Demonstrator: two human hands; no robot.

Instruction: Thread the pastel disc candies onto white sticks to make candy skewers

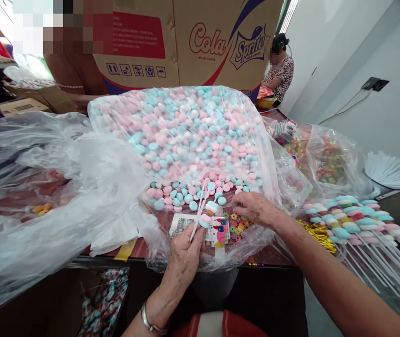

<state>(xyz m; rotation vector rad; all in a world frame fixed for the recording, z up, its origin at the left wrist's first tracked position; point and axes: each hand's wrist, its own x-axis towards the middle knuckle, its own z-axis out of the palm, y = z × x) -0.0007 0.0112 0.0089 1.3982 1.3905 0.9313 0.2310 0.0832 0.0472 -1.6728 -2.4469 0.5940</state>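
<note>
My left hand (185, 248) is closed round several thin white sticks (199, 213) and a marshmallow skewer (207, 217) with blue, white, pink and brownish pieces threaded on it. My right hand (252, 206) hovers over small ring-shaped candies (236, 224), its fingers curled together; anything between them is too small to make out. Pink, blue and white marshmallows (185, 194) spill from a big clear plastic bag (192, 126) in front of both hands. Printed cards (220, 231) lie beneath the skewer, close to my left fingers.
Finished marshmallow skewers (350, 217) are piled at the right, beside gold tinsel (315, 234) and a fan of white sticks (392, 171). A large cardboard box (185, 42) stands behind the bag. Crumpled plastic (62, 210) covers the left. Other people (284, 70) sit beyond.
</note>
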